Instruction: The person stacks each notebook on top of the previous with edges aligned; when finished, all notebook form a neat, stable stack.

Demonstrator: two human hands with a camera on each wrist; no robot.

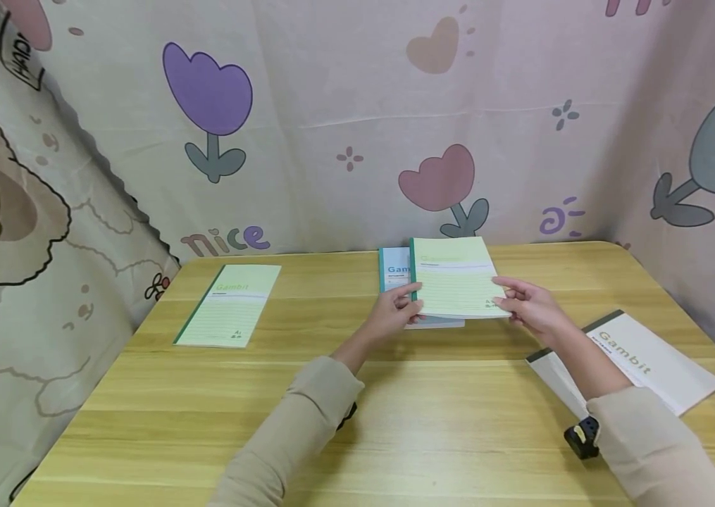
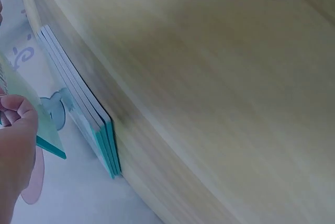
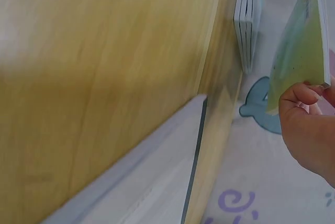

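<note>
Both hands hold a light green notebook with a dark green spine, lifted above the table. My left hand pinches its left edge near the lower corner; my right hand pinches the lower right corner. Behind and below it lies a small stack of blue notebooks, partly hidden by the green one. In the left wrist view this stack shows teal spines, and the left hand is apart from it. The right wrist view shows the right hand with thumb and finger on the notebook.
Another light green notebook lies flat at the table's left. White notebooks with dark spines lie at the right, partly under the right forearm. A patterned cloth hangs behind the wooden table.
</note>
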